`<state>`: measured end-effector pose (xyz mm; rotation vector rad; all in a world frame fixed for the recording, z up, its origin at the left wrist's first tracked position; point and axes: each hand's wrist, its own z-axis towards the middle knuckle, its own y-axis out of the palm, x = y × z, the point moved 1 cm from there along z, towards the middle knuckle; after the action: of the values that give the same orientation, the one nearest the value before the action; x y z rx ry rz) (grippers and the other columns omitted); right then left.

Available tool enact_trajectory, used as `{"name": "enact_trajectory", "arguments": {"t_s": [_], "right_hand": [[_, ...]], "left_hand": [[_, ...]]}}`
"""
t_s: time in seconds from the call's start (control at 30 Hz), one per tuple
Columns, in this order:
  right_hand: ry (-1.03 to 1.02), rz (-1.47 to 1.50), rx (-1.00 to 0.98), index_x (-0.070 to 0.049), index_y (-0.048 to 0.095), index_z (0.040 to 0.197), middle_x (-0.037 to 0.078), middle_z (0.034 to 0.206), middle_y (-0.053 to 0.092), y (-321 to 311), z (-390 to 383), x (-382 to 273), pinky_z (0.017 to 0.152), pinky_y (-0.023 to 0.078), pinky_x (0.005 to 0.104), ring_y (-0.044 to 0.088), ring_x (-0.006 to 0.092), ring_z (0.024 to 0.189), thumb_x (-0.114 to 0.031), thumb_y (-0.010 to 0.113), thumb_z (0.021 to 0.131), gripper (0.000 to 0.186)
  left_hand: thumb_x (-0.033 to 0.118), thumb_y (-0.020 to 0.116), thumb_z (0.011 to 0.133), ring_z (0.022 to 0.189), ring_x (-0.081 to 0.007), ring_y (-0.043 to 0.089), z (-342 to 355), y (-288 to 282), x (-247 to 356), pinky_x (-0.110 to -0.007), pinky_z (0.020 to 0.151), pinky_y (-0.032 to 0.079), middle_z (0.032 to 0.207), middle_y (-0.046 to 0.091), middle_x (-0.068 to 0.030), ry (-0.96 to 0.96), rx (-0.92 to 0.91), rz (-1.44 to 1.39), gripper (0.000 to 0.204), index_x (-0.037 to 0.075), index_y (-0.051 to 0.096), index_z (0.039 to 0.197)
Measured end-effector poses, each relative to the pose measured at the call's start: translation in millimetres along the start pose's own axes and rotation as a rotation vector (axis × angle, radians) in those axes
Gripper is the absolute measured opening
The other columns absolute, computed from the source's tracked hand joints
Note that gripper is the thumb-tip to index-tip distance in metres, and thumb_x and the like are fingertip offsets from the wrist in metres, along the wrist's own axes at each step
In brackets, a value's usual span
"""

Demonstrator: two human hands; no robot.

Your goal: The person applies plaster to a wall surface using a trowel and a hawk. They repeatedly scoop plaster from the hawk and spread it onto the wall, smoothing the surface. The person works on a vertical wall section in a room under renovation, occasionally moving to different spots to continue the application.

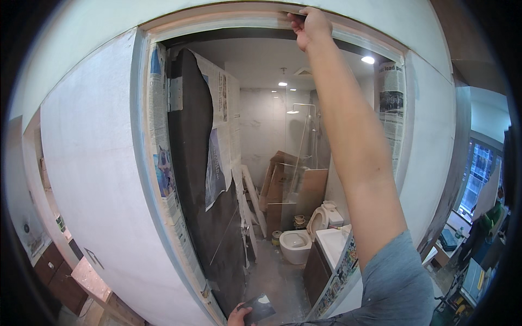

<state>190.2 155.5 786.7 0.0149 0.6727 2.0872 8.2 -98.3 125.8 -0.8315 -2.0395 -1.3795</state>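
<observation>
Raised high, my right hand has its fingers curled at the top of the door frame, around a small dark object I cannot make out. Low at the bottom edge, my left hand grips a dark flat rectangular piece with a light patch. The doorway's side jambs are covered with newspaper. A dark door stands open inward on the left, with torn newspaper hanging on its upper part.
Inside are a toilet, a basin cabinet, leaning boards and a glass shower screen. White walls flank the doorway. A wooden ledge is at lower left; stacked gear stands by a window on the right.
</observation>
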Motion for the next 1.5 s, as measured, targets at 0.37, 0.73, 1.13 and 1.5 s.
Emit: {"name": "enact_trajectory", "arguments": {"t_s": [0.37,0.73,1.13,1.5], "right_hand": [[0.103,0.27,-0.229,0.002,0.054,0.105,0.015,0.095,0.063,-56.0,25.6,-49.4,0.07,0.051,0.0368,0.064,0.0228,0.08,-0.001,0.054,0.091,0.014],[-0.439,-0.845,-0.347,0.002,0.044,0.148,0.018,0.131,0.064,-156.9,-332.3,29.5,0.095,0.053,0.0362,0.066,0.025,0.111,-0.006,0.073,0.089,0.066],[-0.576,-0.747,-1.063,-0.019,0.062,0.137,0.016,0.143,0.06,-167.9,-378.2,33.1,0.074,0.059,0.0372,0.069,0.0289,0.091,-0.01,0.074,0.071,0.068],[-0.763,-1.117,-1.268,-0.032,0.076,0.122,-0.008,0.136,0.066,-163.1,-332.9,-31.2,0.085,0.049,0.0314,0.054,0.0186,0.097,-0.018,0.072,0.072,0.052]], "left_hand": [[0.012,0.06,0.094,0.051,-0.0108,0.048,7.2,1.5,5.0,-0.025,0.043,0.038,0.068,0.052,0.0025,-0.011,-0.019,0.009,0.001,0.013,0.061,0.093],[0.023,0.06,0.098,0.084,-0.0187,0.07,10.5,83.5,138.3,-0.03,0.05,0.054,0.109,0.067,-0.0087,0.46,-0.432,-0.137,0.039,0.006,0.051,0.132],[0.025,0.06,0.099,0.088,-0.0181,0.072,-0.4,148.1,175.1,-0.029,0.049,0.06,0.116,0.065,-0.0131,0.448,-0.653,-0.191,0.051,0.001,0.046,0.142],[0.019,0.06,0.099,0.089,-0.0231,0.072,2.9,152.2,178.8,-0.033,0.052,0.061,0.115,0.066,-0.0161,0.655,-0.525,0.117,0.046,-0.004,0.05,0.137]]}}
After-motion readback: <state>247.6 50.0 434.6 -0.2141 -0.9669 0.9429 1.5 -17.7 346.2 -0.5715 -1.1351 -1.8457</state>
